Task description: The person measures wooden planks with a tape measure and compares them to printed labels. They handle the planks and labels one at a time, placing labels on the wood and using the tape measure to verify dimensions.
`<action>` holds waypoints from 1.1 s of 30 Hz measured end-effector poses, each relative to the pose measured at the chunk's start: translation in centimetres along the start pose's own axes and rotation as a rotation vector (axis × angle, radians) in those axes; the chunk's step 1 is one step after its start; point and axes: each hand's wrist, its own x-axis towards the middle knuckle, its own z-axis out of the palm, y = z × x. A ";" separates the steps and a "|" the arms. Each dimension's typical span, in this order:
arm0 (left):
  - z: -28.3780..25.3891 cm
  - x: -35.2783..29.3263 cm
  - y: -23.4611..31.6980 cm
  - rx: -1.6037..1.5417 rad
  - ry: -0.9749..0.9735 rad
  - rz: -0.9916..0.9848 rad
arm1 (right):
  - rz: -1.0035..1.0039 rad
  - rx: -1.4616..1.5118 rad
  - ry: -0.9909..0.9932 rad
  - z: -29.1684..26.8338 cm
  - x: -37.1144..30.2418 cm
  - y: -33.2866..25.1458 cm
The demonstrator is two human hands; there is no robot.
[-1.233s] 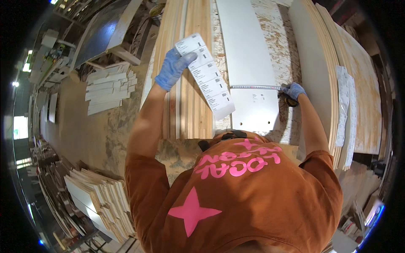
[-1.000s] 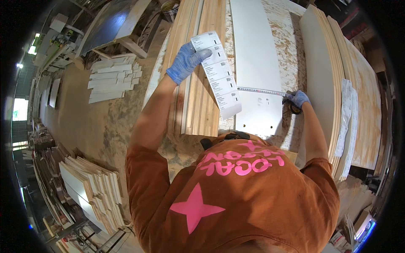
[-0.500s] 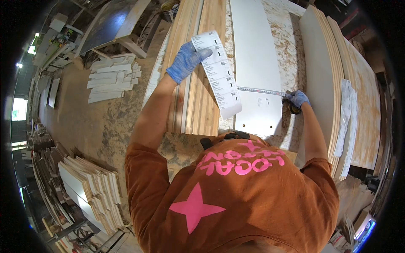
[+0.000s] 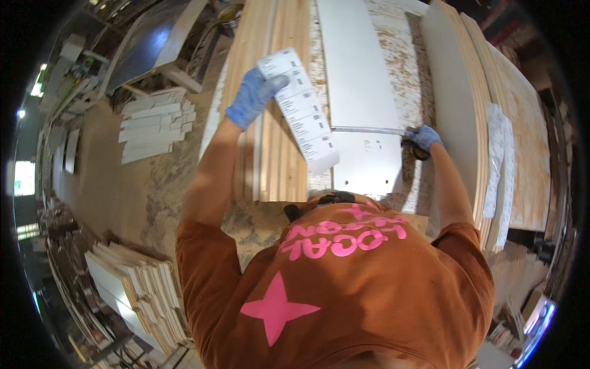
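- A tape measure [image 4: 369, 130] stretches across a white board [image 4: 367, 165] on the worn counter [image 4: 397, 61]; its left end appears unheld, so a tug rightward could slip it off line.
- The right hand [image 4: 425, 135] has its fingers around the tape measure beside the board's right edge; a loosened grasp could let the blade snap back.
- The left hand [image 4: 249, 98], fingers pinching a label strip [image 4: 305, 117], hovers above timber lengths [image 4: 286, 166]; the strip's near end could snag the tape.
- At right, upright panels [image 4: 458, 104] stand near the forearm; a stray elbow could jolt them.
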 end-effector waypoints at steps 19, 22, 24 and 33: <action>0.4 -0.1 -0.2 -0.106 0.058 -0.029 | 0.017 -0.050 0.018 0.0 -0.6 -0.2; 0.2 0.0 -0.6 -0.089 0.052 -0.023 | 0.028 -0.021 0.019 -0.3 -0.9 -0.5; 0.3 0.0 -0.3 -0.087 0.051 -0.020 | 0.019 -0.057 0.056 -0.2 -1.0 -0.5; 0.1 0.1 -0.7 -0.096 0.047 -0.024 | 0.025 -0.092 0.026 -0.3 -1.0 -0.7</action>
